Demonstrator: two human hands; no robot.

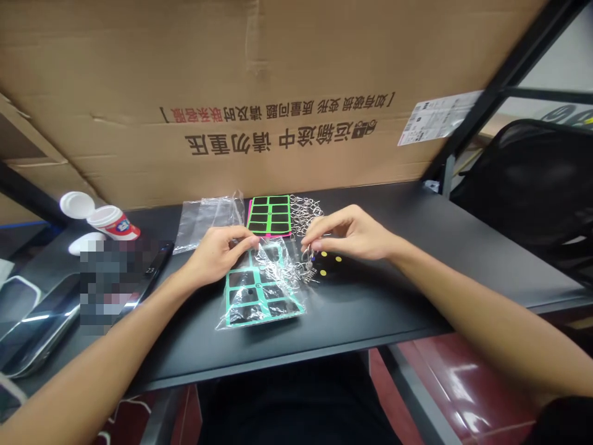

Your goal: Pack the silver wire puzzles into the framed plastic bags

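Plastic bag (pixel 288 298), containing a teal-bordered sheet (pixel 243 296), lies on the counter (pixel 361 318). Left hand (pixel 215 253) pinches its far edge, fingers narrow, presumably for steadiness; right hand (pixel 354 235) grips metal rings (pixel 307 252) in closed fingers, apparently for control.

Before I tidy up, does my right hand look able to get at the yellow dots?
Probably yes: the yellow dots lie on the desk close beside your right hand, seemingly uncovered. Its fingers seem to pinch metal rings, which may hinder it.
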